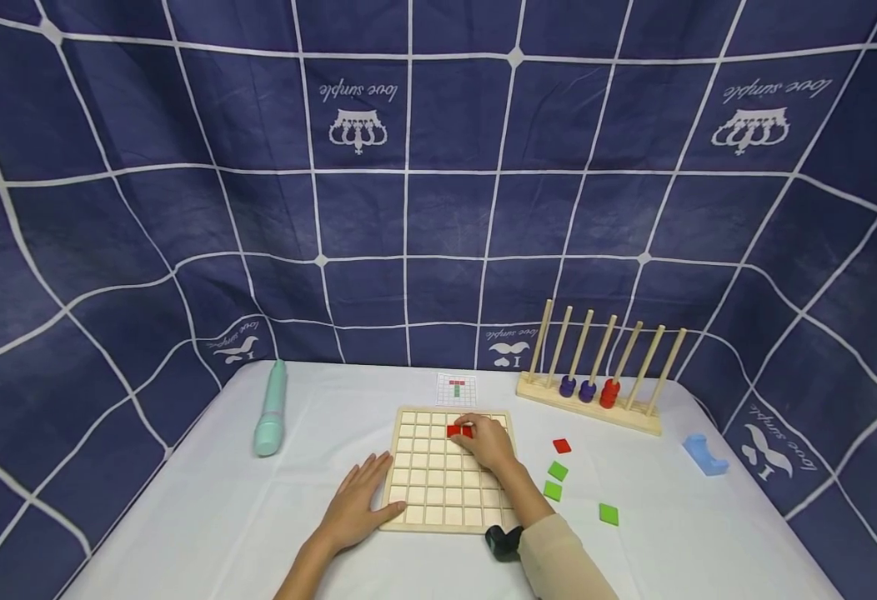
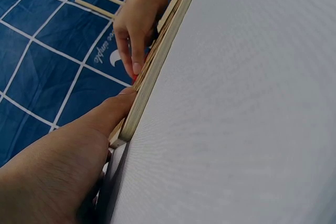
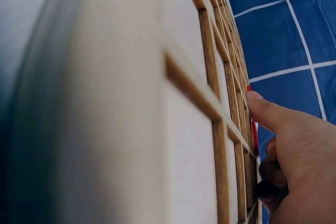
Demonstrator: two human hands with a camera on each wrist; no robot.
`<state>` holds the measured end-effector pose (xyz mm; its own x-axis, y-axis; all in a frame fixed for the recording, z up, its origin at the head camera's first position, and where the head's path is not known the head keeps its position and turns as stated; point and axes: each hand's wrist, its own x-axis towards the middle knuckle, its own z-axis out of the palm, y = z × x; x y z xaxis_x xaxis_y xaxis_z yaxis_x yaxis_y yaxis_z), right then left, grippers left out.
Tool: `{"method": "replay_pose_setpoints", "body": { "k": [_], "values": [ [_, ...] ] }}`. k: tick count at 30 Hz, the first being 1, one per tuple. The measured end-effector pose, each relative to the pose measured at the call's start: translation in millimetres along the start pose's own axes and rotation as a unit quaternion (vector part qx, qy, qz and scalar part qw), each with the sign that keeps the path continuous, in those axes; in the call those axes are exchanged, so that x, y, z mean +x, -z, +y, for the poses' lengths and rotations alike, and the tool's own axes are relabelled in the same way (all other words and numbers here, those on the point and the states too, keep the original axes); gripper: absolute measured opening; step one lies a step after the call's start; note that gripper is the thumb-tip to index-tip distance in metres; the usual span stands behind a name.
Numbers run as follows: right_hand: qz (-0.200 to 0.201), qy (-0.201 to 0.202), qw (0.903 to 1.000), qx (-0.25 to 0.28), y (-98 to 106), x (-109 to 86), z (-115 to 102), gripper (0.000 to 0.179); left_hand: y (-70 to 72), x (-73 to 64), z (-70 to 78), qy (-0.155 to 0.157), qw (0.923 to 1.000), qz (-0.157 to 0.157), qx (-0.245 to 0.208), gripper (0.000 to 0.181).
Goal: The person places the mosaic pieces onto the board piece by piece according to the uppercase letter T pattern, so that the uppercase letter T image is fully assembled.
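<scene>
A square wooden grid board [image 1: 448,527] lies on the white table. My right hand [image 1: 487,443] reaches over its far part, thumb and fingers pinching a red square tile [image 1: 453,431]. Right beside that one, partly under the fingers, is another red tile [image 1: 468,432]; the right wrist view shows red at the thumb tip [image 3: 254,96] too. My left hand [image 1: 356,502] rests at the board's near left side, fingers extended and thumb lying on the frame. In the left wrist view, the left thumb [image 2: 113,109] presses on the board's edge [image 2: 149,82].
Right of the board lie a loose red tile [image 1: 562,446] and several green tiles [image 1: 608,514]. Behind them stands a wooden peg rack [image 1: 588,406] with purple and red beads. A pattern card [image 1: 457,389], a teal cylinder-like object [image 1: 270,417] and a blue bracket-shaped piece [image 1: 704,455] surround it.
</scene>
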<state>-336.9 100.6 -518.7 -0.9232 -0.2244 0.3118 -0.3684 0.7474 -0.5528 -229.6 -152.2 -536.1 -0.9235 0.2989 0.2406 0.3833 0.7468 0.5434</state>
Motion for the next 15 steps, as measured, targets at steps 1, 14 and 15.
{"method": "replay_pose_setpoints", "body": {
  "k": [1,14,15],
  "values": [
    [0.000,0.000,1.0000,-0.001,-0.4,0.0,0.6,0.029,0.0,0.0,0.2,0.000,1.0000,-0.001,-0.001,0.083],
    [0.010,0.012,0.9997,0.019,0.6,-2.6,1.2,0.030,2.4,-0.1,2.5,0.004,1.0000,-0.002,0.002,0.083],
    [0.011,0.012,0.9996,0.024,1.3,-3.4,0.9,0.030,2.4,0.0,2.5,0.004,1.0000,-0.002,0.003,0.083]
  ]
}}
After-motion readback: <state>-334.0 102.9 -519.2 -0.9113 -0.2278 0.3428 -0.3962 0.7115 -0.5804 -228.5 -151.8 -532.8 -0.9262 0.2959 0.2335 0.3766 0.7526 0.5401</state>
